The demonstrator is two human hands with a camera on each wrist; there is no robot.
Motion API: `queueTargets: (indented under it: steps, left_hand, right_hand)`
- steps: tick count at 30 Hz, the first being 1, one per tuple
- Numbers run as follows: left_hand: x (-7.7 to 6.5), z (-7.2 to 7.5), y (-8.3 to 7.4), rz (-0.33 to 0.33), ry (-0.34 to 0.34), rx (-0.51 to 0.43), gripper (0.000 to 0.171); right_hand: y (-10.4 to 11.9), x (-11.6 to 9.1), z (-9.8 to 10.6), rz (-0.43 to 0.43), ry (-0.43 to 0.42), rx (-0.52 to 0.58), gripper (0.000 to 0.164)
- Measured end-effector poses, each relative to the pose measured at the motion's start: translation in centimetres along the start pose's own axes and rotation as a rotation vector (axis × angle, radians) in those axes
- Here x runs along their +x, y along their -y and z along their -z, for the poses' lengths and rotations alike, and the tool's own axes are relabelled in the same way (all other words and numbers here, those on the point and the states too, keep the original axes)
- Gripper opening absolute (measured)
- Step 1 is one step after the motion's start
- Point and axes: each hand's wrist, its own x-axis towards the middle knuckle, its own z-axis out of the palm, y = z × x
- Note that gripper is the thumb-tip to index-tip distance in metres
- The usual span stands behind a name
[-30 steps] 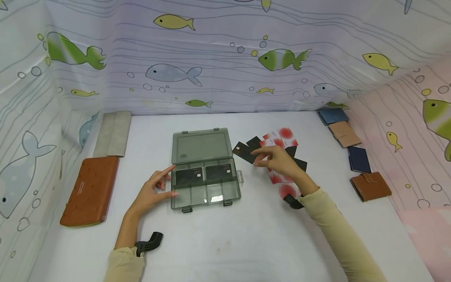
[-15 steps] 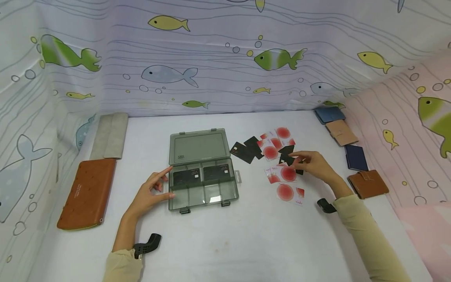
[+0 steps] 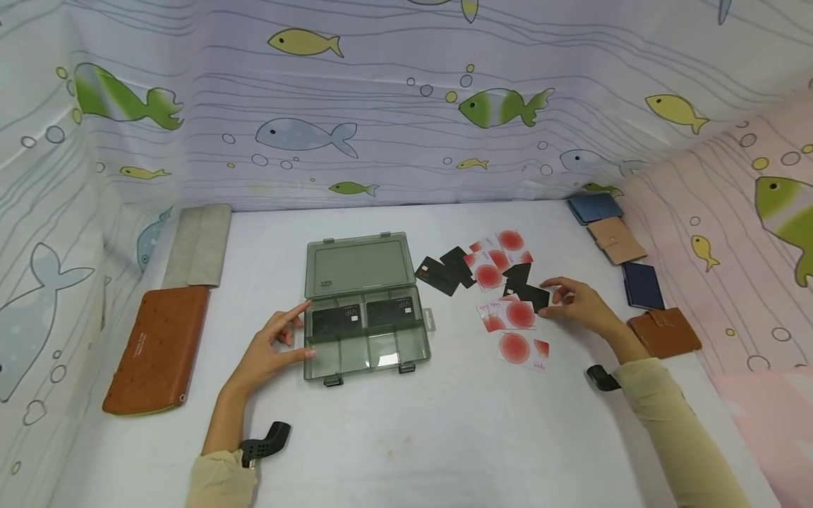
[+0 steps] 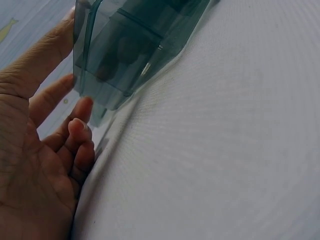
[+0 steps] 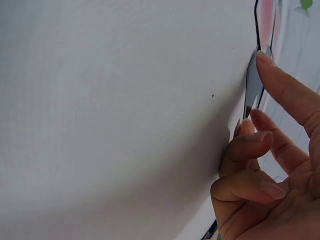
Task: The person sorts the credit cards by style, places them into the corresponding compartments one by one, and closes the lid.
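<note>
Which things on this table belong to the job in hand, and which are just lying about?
Likely in use:
open divided box
black cards, some inside it
red printed cards
left hand, touching the box
right hand, by black cards

Likely lying about:
brown case
grey case
four small wallets

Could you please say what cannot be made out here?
Head: lettering on long brown wallet, too small.
Head: part of a black card, covered by overlapping cards.
Left wrist: rest of box, past top edge.
Right wrist: rest of right hand, past right edge.
</note>
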Motion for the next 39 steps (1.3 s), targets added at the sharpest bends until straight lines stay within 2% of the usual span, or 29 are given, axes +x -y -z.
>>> queueTargets:
  steps: [4, 10, 15, 19, 28, 35, 39]
  left_hand:
    - [-0.1, 0.0, -0.7, -0.009, 0.002, -0.005, 0.079]
    - [-0.1, 0.0, -0.7, -0.02, -0.007, -0.012, 0.08]
    - [-0.1, 0.1, -0.7, -0.014, -0.001, -0.013, 0.08]
    - [0.0, 0.1, -0.7, -0.012, 0.002, -0.015, 0.08]
    - [-0.1, 0.2, -0.7, -0.002, 0.0, -0.009, 0.08]
    - [-0.1, 0.2, -0.5, -0.007, 0.003, -0.013, 0.08]
    - [0.1, 0.0, 1.2, -0.01, -0.007, -0.011, 0.082]
  right_hand:
    - [0.3, 0.1, -0.2, -0.017, -0.004, -0.043, 0.051]
    - [0.4, 0.2, -0.5, -0.031, -0.017, -0.061, 0.053]
    - [0.4, 0.0, -0.6, -0.053, -0.052, -0.012, 0.052]
    - [0.3, -0.1, -0.6, -0.036, -0.092, 0.026, 0.055]
    - [0.8, 0.1, 0.7, -0.107, -0.12, 0.129, 0.047]
    - [3.4, 0.4, 0.8, -0.122, -0.044, 0.217, 0.05]
    - [5.7, 0.8, 0.1, -0.122, 0.007, 0.232, 0.05]
